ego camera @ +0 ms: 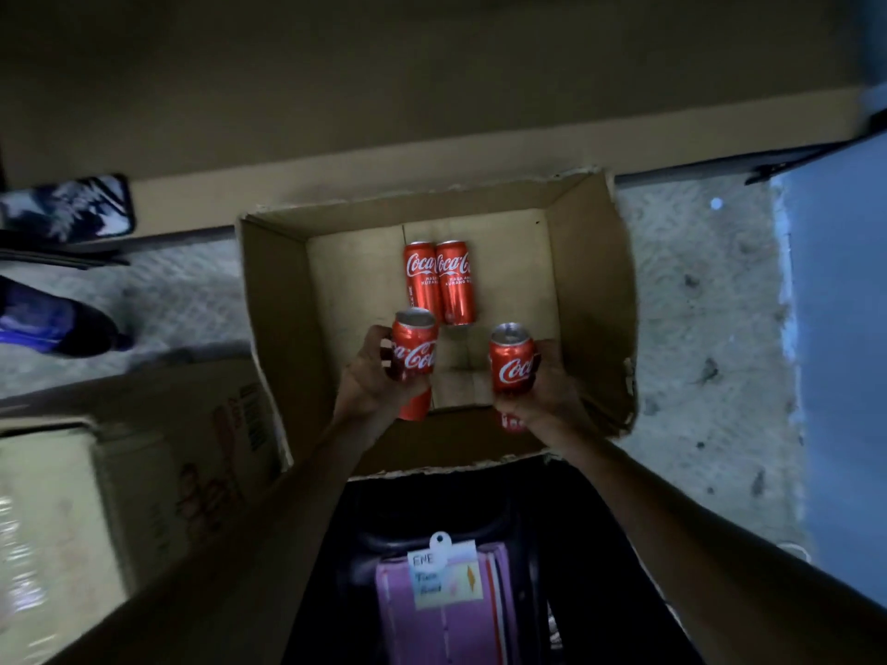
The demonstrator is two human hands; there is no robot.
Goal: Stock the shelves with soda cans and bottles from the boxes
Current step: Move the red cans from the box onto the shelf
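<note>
Head view, looking steeply down.

- Left hand [369,371] is wrapped round the middle of a red cola can [415,350], fingers curled close about it. The can is held over the near-left part of the open cardboard box [278,300].
- Right hand [547,391] grips a second can [511,364] the same way, over the near-right part of the box.
- Both held cans have their long axis running roughly near-to-far in frame. The silver tops point away from me and tilt up toward the camera. A red lower end shows below each fist.
- On the box floor, toward the far wall, I note a third can [421,276] and a fourth can [456,280]. They lie flat, side by side and touching, long axes parallel and near-to-far.
- Another carton [192,434] sits just left of the box.
</note>
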